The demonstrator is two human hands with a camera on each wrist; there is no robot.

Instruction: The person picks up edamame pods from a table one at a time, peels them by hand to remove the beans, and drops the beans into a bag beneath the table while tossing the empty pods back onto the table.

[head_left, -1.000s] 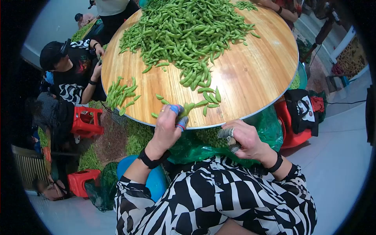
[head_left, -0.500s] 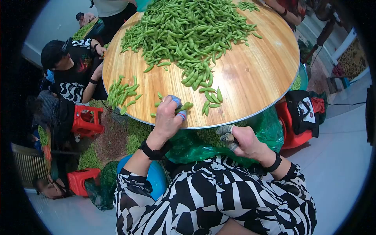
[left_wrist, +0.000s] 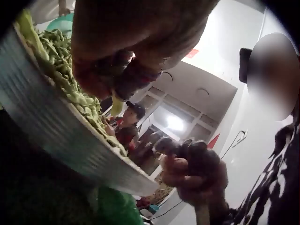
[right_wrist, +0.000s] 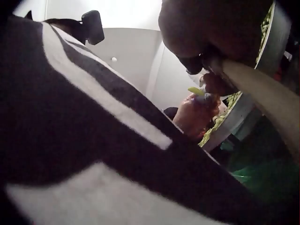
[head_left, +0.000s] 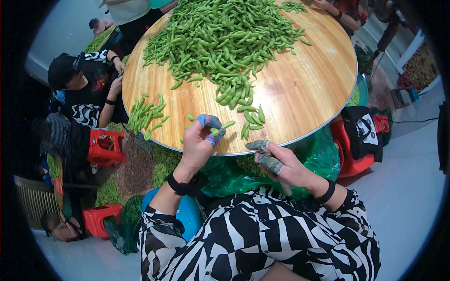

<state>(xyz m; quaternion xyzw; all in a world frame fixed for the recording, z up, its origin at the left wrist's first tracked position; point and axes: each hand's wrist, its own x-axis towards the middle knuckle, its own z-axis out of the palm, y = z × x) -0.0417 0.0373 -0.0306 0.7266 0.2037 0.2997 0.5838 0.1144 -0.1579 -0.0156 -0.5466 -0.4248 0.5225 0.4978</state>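
My left hand (head_left: 196, 144), with wraps on its fingertips, pinches green soybean pods (head_left: 228, 124) just above the near edge of the round wooden table (head_left: 309, 98). Close to its right, at the table's rim, my right hand (head_left: 295, 167) wears grey finger covers and grips a tool with a pale, smooth handle (right_wrist: 267, 93). The tool's working end is hidden by the fingers. Several loose soybean pods (head_left: 251, 116) lie on the wood beyond the hands. A large heap of pods (head_left: 220, 42) covers the far middle.
A small pod pile (head_left: 147, 114) lies at the table's left edge. Below the near rim hang green plastic sheeting (head_left: 321, 154) and a blue tub (head_left: 188, 218). Red stools (head_left: 105, 147) stand on the left; another red stool (head_left: 346, 157) carries a black bag. A person (head_left: 86, 86) sits at left.
My left hand has lifted from the tabletop with pods in its fingers. My right hand has turned and come up toward the left hand, its fingers now reaching over the rim.
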